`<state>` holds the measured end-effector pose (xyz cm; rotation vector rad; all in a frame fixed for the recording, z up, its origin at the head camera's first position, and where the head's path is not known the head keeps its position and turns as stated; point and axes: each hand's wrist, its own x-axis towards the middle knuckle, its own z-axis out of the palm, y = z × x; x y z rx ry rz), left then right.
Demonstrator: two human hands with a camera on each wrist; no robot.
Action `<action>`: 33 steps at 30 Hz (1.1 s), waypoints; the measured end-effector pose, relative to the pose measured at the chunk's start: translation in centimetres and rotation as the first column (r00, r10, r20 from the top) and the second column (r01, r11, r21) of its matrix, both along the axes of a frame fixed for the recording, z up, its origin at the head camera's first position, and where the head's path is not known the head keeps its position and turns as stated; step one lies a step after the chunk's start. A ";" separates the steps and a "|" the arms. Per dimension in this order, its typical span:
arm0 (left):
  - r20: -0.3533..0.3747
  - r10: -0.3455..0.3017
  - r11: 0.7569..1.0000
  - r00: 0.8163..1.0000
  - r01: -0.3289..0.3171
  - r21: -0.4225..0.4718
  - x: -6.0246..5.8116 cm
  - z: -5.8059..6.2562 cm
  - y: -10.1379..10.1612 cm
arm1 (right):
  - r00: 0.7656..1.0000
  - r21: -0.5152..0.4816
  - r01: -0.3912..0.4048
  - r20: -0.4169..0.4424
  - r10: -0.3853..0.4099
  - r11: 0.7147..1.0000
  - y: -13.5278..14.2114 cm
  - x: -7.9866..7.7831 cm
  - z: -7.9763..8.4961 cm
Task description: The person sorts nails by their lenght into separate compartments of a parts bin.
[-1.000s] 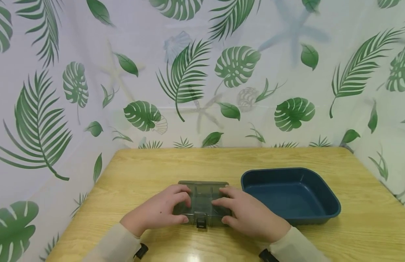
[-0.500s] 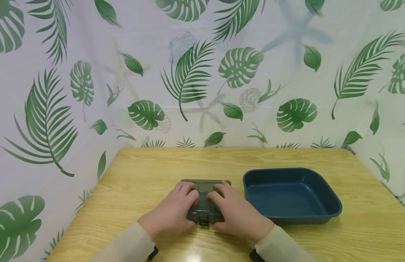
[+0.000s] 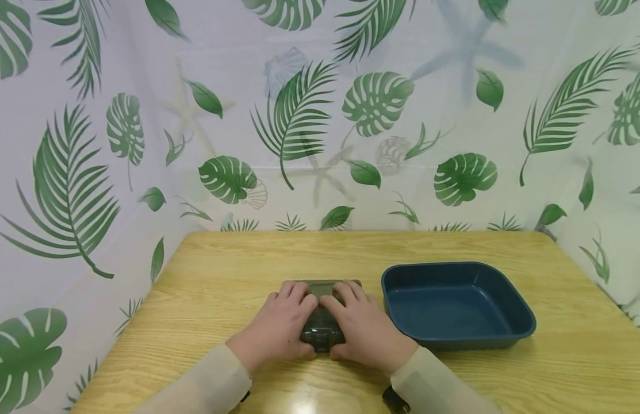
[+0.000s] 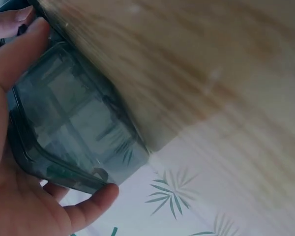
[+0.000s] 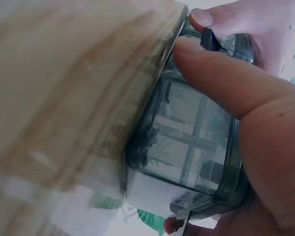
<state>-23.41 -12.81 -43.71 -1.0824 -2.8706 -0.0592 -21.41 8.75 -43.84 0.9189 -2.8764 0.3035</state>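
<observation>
A dark, see-through plastic case with a front latch lies on the wooden table. My left hand grips its left half, fingers over the lid and thumb at the front beside the latch. From the other side my right hand holds it the same way, thumb close to the left one. Dividers show through the case's wall in the left wrist view. In the right wrist view, my right thumb presses by the small black latch. Palms and fingers hide most of the lid.
Just right of the right hand stands a deep blue tray, with nothing seen in it. The table runs back to a leaf-patterned cloth that hangs behind and at both sides.
Both hands have slid inward along the case, bringing the thumbs together at the front latch. The case and blue tray stay in about the same place.
</observation>
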 end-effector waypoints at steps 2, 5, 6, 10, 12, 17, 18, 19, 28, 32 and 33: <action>-0.006 -0.012 1.000 1.000 0.012 0.001 0.0 0.0 -0.2 | 1.000 -0.010 -0.006 0.012 0.006 1.000 0.1 -0.1 -0.1; 0.003 -0.038 0.999 0.999 0.038 0.020 0.1 0.0 -0.8 | 0.999 -0.030 -0.013 0.048 0.014 0.999 0.4 0.0 -0.2; 0.008 -0.049 0.998 0.999 0.048 0.034 0.1 0.0 -1.0 | 0.998 -0.035 -0.017 0.059 0.019 0.999 0.5 0.0 -0.2; 0.046 -0.080 0.992 0.996 0.074 0.106 0.3 0.1 -1.9 | 0.994 -0.065 -0.026 0.106 0.033 0.998 0.8 0.3 0.0; 0.065 -0.087 0.988 0.994 0.078 0.133 0.4 0.1 -2.0 | 0.992 -0.080 -0.017 0.123 0.026 0.997 1.0 0.6 0.1; 0.144 -0.030 0.994 0.989 0.015 0.105 0.7 0.2 -1.8 | 0.988 -0.127 0.028 0.156 -0.008 0.992 1.4 1.1 0.1; 0.157 -0.014 0.996 0.987 0.000 0.089 0.7 0.3 -1.8 | 0.986 -0.133 0.037 0.164 -0.015 0.990 1.4 1.1 0.1; 0.166 -0.002 0.997 0.986 -0.011 0.072 0.8 0.3 -1.7 | 0.985 -0.136 0.046 0.171 -0.022 0.990 1.4 1.1 0.0; 0.147 0.000 1.000 0.989 0.001 -0.005 1.0 0.4 -1.1 | 0.989 -0.053 0.043 0.145 -0.035 0.998 1.6 0.9 -0.5; 0.147 0.006 1.000 0.989 -0.003 -0.017 1.5 0.1 -1.5 | 0.990 -0.049 0.015 0.140 -0.008 0.999 1.0 1.0 -0.8; 0.154 0.008 1.000 0.988 -0.006 -0.010 1.7 0.1 -1.7 | 0.990 -0.049 0.012 0.144 -0.005 0.999 0.8 1.0 -0.9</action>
